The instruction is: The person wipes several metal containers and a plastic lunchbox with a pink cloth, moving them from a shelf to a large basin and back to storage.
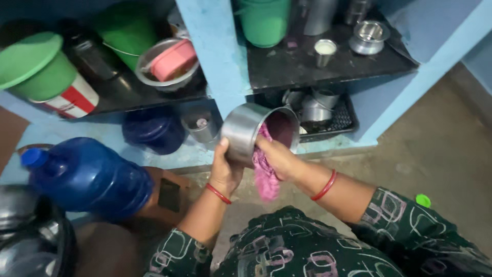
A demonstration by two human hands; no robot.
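A dark green garment (302, 246) printed with pale pink and white looping outlines is worn, its sleeves ending near the elbows. A thin red bangle (325, 185) is worn on each wrist beyond the sleeves.

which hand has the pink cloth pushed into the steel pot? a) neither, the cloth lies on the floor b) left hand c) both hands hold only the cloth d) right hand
d: the right hand presses the pink cloth into the mouth of the steel pot, while the left hand grips the pot's outer wall from below.
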